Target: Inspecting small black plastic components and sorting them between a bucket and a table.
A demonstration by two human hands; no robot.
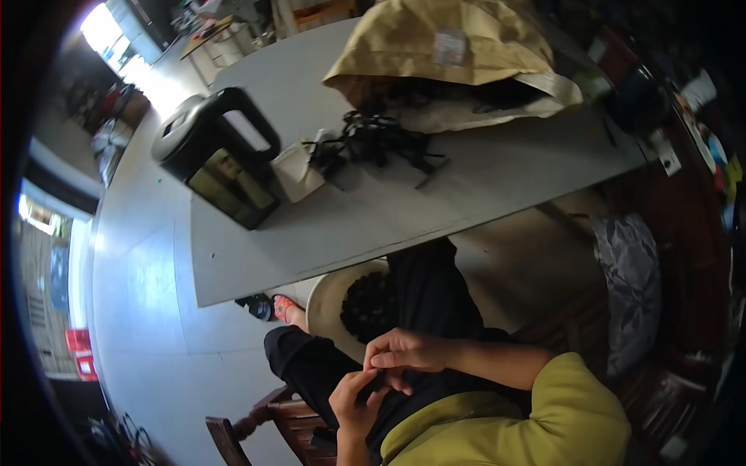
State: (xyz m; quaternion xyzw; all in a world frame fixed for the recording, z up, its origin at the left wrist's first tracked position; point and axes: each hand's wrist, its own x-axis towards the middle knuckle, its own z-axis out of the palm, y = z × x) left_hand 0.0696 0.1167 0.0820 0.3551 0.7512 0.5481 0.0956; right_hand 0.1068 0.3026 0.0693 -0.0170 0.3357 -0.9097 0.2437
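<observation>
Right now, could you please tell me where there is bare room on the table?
The table is bare between the black pieces and its near edge, and further right between the bag and that edge. It is crowded from the jug, past those pieces, to the bag.

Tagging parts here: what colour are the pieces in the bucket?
The pieces look black; head view shows them.
</observation>
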